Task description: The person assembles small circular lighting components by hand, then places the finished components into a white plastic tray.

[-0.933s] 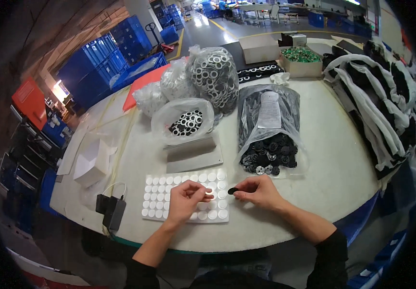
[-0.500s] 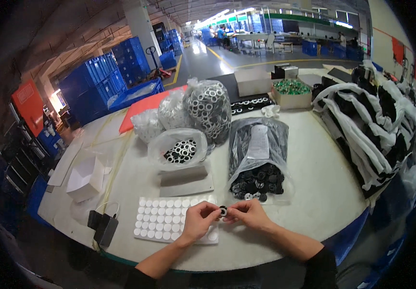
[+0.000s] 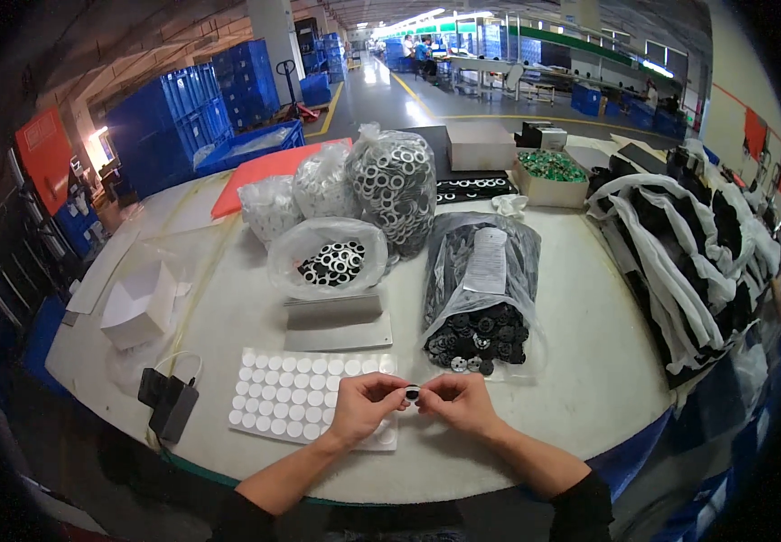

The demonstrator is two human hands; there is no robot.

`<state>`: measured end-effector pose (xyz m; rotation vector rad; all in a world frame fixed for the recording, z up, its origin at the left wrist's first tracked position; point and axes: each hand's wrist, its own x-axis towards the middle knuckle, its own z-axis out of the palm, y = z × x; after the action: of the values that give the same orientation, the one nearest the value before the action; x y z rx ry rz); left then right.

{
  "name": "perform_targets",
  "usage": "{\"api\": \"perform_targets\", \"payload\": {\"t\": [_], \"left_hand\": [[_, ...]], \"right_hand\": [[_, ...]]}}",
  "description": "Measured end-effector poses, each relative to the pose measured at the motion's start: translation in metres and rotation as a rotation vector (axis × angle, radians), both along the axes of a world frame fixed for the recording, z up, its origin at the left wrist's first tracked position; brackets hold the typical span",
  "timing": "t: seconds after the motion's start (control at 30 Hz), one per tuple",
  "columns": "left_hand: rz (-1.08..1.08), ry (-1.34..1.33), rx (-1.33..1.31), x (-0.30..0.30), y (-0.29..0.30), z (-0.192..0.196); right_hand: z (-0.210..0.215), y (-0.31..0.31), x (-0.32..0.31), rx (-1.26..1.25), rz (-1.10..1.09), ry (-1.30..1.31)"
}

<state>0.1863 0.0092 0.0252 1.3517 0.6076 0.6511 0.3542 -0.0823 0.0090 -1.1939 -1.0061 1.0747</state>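
My left hand [image 3: 363, 408] and my right hand [image 3: 460, 404] meet above the near part of the table, fingertips pinched on opposite sides of a small round black-and-white piece [image 3: 412, 394]. Under and beside my left hand lies a white sheet of round white discs [image 3: 285, 393] in rows. An open clear bag of black round parts [image 3: 476, 335] lies just beyond my right hand. Farther off, an open plastic bag [image 3: 279, 257] holds black-and-white rings [image 3: 336, 261], with a grey metal bracket [image 3: 336, 334] in front of it.
Tied bags of rings [image 3: 393, 185] and pale pieces stand at the back. A box of green parts [image 3: 551, 165] sits far right. Black-and-white strips of material [image 3: 670, 244] pile along the right edge. A white box [image 3: 137, 305] and black adapter [image 3: 173, 408] are on the left.
The small piece has tilted between my fingertips, so its ring-shaped face shows less. Both hands still hold it. The whole view has shifted slightly, moving the table's contents leftward in the picture.
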Motion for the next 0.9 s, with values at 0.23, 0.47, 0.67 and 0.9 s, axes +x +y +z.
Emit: {"api": "perform_targets", "payload": {"t": [0.23, 0.47, 0.67, 0.9], "left_hand": [[-0.015, 0.123, 0.180, -0.006, -0.001, 0.000], [-0.063, -0.028, -0.009, 0.000, -0.006, -0.004], [-0.064, 0.153, 0.255, -0.006, 0.001, 0.001], [-0.179, 0.275, 0.419, -0.003, 0.006, 0.004]], "right_hand": [[-0.002, 0.001, -0.002, -0.034, 0.084, -0.112], [0.005, -0.001, -0.002, -0.015, -0.048, 0.004], [0.009, -0.001, -0.003, 0.025, -0.053, -0.283], [0.017, 0.002, 0.008, -0.112, 0.131, -0.357]]}}
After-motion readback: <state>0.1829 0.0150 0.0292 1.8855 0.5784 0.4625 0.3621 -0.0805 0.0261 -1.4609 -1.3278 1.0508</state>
